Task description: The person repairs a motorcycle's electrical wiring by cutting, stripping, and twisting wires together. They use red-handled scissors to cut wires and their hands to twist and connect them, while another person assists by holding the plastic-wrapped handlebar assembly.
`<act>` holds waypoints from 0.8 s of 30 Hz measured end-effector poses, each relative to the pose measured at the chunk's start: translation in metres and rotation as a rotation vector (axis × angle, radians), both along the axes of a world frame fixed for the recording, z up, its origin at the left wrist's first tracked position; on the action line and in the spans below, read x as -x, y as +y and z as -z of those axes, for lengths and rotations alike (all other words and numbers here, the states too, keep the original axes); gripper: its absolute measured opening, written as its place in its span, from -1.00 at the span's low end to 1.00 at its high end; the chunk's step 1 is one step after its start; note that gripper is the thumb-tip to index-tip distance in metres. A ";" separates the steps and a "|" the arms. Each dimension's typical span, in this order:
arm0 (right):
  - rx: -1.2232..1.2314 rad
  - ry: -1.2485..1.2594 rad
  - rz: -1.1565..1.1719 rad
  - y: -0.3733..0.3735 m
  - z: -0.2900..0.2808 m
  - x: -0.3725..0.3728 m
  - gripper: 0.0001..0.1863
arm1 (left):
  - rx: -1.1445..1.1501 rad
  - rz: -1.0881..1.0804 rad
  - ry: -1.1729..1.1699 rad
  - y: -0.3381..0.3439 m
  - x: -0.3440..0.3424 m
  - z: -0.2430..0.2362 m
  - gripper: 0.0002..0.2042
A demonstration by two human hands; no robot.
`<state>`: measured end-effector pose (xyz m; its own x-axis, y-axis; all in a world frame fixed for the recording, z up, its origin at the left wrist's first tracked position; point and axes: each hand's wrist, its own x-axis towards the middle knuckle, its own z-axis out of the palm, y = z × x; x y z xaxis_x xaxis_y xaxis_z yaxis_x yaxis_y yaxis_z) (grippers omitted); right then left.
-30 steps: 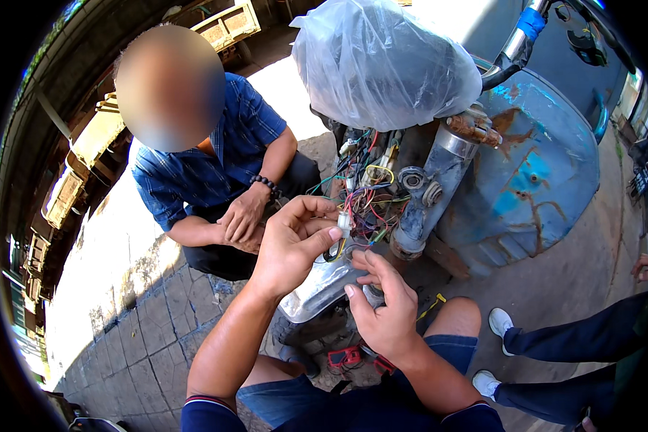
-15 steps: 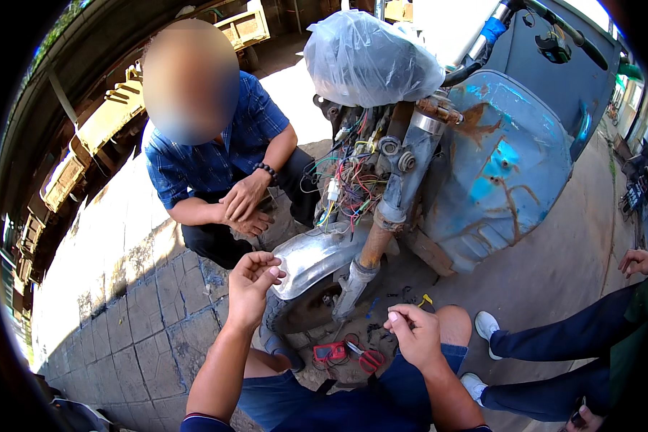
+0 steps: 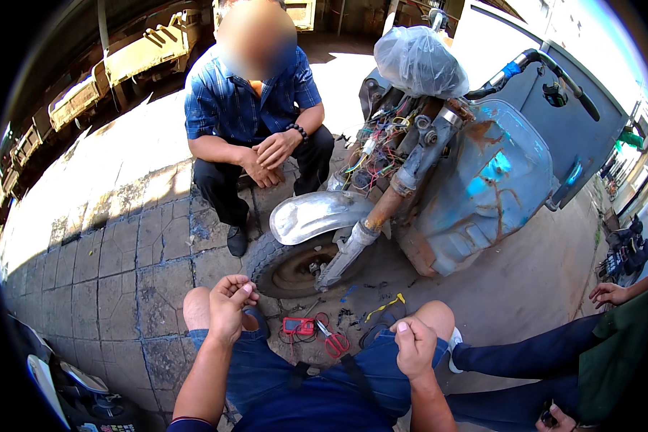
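Observation:
My left hand (image 3: 230,308) is raised over my left thigh near the front tyre (image 3: 266,270), thumb and fingertips pinched together. Above my right knee, my right hand (image 3: 415,345) is closed with the thumb pressed on the curled fingers. Anything inside either hand is too small or hidden to make out. On the ground between my legs lie a red multimeter (image 3: 299,326) with leads and red-handled scissors (image 3: 333,338). A three-wheeler's silver front fender (image 3: 320,216), rusty fork (image 3: 389,205) and tangle of exposed coloured wires (image 3: 385,147) stand ahead.
A person in a blue checked shirt (image 3: 248,101) squats ahead left, hands together. Another person's dark trousers (image 3: 533,353) are close at my right. Clear plastic (image 3: 419,61) wraps the vehicle's front top. A dented blue-grey panel (image 3: 482,187) stands behind the fork. A yellow strip (image 3: 387,307) lies by my right knee.
The view has swung, so the vehicle and the squatting person appear farther right. Both my hands sit lower in view, farther from the fender, and remain closed.

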<state>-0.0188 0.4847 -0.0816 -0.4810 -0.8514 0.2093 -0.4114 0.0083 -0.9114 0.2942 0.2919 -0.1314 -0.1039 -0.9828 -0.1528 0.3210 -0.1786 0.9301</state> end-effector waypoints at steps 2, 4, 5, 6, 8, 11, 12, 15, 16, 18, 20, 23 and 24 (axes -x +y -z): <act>0.045 0.036 -0.017 0.006 -0.005 -0.006 -0.76 | 0.001 -0.010 0.016 0.007 -0.002 -0.003 -0.85; 0.094 0.074 -0.038 0.008 -0.006 -0.011 -0.77 | 0.016 -0.006 0.036 0.011 -0.003 -0.005 -0.85; 0.107 0.106 -0.046 0.009 -0.008 -0.011 -0.77 | 0.021 0.000 0.045 0.012 -0.002 -0.006 -0.85; 0.121 0.137 -0.054 0.008 -0.011 -0.011 -0.78 | 0.023 0.000 0.057 0.012 -0.001 -0.008 -0.84; 0.155 0.187 -0.055 0.003 -0.015 -0.011 -0.78 | 0.029 0.002 0.080 0.008 0.001 -0.015 -0.84; 0.181 0.244 -0.043 -0.014 -0.019 -0.009 -0.79 | 0.048 0.015 0.091 -0.009 0.008 -0.018 -0.83; 0.164 0.261 -0.046 -0.022 -0.020 -0.008 -0.79 | 0.060 0.024 0.107 -0.017 0.011 -0.019 -0.83; 0.116 0.248 -0.056 -0.047 -0.020 -0.007 -0.81 | 0.092 0.067 0.154 -0.052 0.026 -0.029 -0.83; 0.100 0.233 -0.058 -0.056 -0.020 -0.006 -0.82 | 0.101 0.088 0.168 -0.064 0.035 -0.035 -0.83; 0.054 0.206 -0.086 -0.077 -0.021 -0.006 -0.82 | 0.128 0.123 0.179 -0.096 0.049 -0.042 -0.82; 0.017 0.225 -0.097 -0.099 -0.015 -0.005 -0.85 | 0.184 0.114 0.201 -0.132 0.064 -0.041 -0.82; -0.152 0.644 -0.169 -0.120 -0.002 0.024 -0.87 | 0.216 0.067 0.220 -0.183 0.082 -0.021 -0.82; -0.252 0.783 -0.100 -0.126 -0.003 0.037 -0.85 | 0.197 0.030 0.177 -0.196 0.079 -0.010 -0.83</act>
